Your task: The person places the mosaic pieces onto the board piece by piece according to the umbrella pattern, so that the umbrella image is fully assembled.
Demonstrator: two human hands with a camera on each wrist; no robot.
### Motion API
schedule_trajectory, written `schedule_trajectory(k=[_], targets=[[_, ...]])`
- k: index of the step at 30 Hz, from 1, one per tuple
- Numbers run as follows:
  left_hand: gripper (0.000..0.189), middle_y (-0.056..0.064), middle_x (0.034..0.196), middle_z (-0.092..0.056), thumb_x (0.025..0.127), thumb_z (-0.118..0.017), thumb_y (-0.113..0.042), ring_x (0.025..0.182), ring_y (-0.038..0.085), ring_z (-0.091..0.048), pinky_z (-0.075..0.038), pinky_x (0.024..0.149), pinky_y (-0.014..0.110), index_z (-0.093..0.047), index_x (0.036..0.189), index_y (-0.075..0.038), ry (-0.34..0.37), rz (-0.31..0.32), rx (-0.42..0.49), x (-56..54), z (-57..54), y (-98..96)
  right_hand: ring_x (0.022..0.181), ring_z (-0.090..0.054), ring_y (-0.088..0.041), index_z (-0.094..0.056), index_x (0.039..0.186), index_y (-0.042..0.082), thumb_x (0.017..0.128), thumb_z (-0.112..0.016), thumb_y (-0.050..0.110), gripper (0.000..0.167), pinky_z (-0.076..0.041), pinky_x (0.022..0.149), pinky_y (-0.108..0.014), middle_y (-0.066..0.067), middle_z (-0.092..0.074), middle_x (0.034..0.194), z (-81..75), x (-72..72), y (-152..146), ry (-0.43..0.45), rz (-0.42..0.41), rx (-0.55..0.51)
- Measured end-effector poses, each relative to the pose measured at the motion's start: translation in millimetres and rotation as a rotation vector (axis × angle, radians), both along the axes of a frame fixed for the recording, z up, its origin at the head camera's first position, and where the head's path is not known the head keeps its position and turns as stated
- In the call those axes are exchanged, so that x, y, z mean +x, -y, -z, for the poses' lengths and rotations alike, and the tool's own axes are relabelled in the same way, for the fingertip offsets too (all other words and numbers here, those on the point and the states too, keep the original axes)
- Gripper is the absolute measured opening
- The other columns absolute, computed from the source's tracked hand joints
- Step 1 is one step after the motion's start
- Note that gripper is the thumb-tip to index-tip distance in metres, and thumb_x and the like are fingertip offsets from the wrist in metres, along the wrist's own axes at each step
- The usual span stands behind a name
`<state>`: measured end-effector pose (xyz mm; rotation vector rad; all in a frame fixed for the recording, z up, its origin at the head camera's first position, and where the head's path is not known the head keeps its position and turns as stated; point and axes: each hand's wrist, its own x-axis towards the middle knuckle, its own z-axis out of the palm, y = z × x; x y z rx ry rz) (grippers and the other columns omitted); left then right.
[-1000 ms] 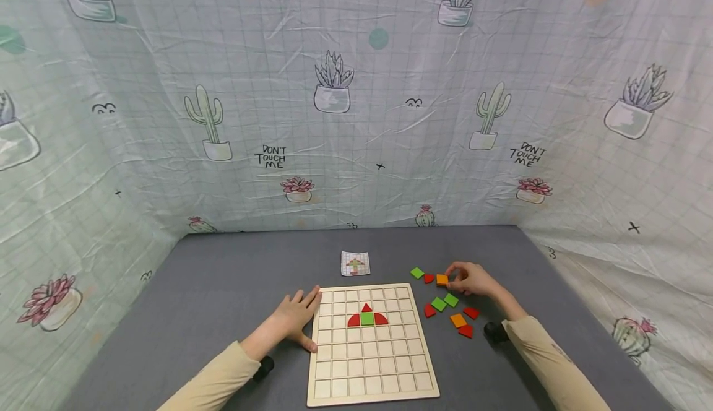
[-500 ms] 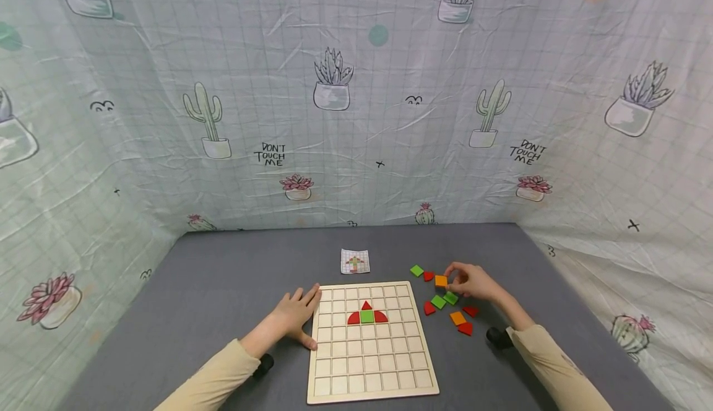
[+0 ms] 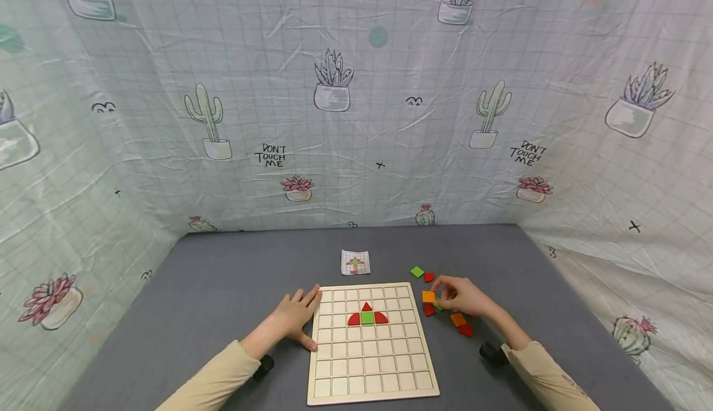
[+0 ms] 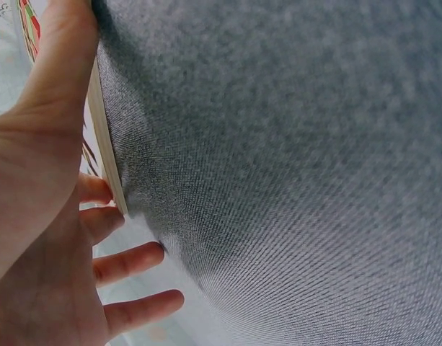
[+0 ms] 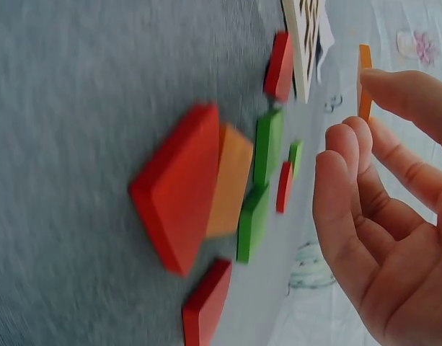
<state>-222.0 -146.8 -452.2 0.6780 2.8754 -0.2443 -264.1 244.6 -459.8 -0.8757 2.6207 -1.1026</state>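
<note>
A wooden grid board [image 3: 370, 358] lies on the grey table. Set in its upper squares are a red triangle [image 3: 366, 306], a green square [image 3: 367, 317] and two red rounded pieces, one on each side of the green. My left hand [image 3: 292, 318] rests along the board's left edge, fingers spread, with some fingertips touching the edge in the left wrist view. My right hand [image 3: 462, 295] pinches an orange square tile [image 3: 428, 297] between thumb and fingers, raised above the loose pieces right of the board. In the right wrist view the tile [image 5: 364, 83] appears edge-on.
Loose tiles lie right of the board: a green one [image 3: 417, 272], red ones [image 3: 429, 277] and an orange one [image 3: 458, 320], with others partly hidden under my right hand. A small printed pattern card [image 3: 355, 263] lies behind the board. A patterned cloth [image 3: 356, 120] hangs behind the table.
My right hand has lifted the orange tile off the table and carried it left and nearer, toward the board's right edge. My left hand has stayed at the board.
</note>
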Motion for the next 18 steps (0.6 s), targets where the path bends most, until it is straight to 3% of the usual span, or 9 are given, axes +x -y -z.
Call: schedule_trajectory(k=[5, 11, 18], targets=[[0.115, 0.01, 0.147, -0.025, 0.052, -0.066, -0.068, 0.128, 0.034, -0.034, -0.033, 0.097, 0.049, -0.028, 0.14, -0.006, 0.007, 0.0, 0.001, -0.4, 1.8, 0.6, 0.06, -0.055, -0.01, -0.056, 0.097, 0.007, 0.081, -0.065, 0.018, 0.022, -0.046, 0.059, -0.021, -0.004, -0.06, 0.07, 0.6, 8.2, 10, -0.023, -0.043, -0.008], [0.115, 0.01, 0.147, -0.025, 0.052, -0.066, -0.068, 0.128, 0.034, -0.034, -0.033, 0.097, 0.048, -0.027, 0.14, -0.006, 0.006, 0.001, 0.003, -0.7, 2.2, 0.9, 0.054, -0.054, -0.012, -0.056, 0.098, 0.006, 0.081, -0.065, 0.017, 0.022, -0.045, 0.055, -0.021, -0.005, -0.06, 0.067, 0.4, 15.4, 24, -0.024, -0.09, -0.024], [0.115, 0.01, 0.146, -0.026, 0.051, -0.067, -0.067, 0.127, 0.033, -0.035, -0.033, 0.095, 0.048, -0.029, 0.14, -0.005, -0.009, 0.011, 0.014, -0.4, 1.7, 1.4, 0.055, -0.049, 0.0, -0.056, 0.097, 0.007, 0.081, -0.064, 0.014, 0.019, -0.044, 0.055, -0.02, 0.0, -0.058, 0.066, -1.0, 21.6, 44, -0.078, -0.117, -0.003]])
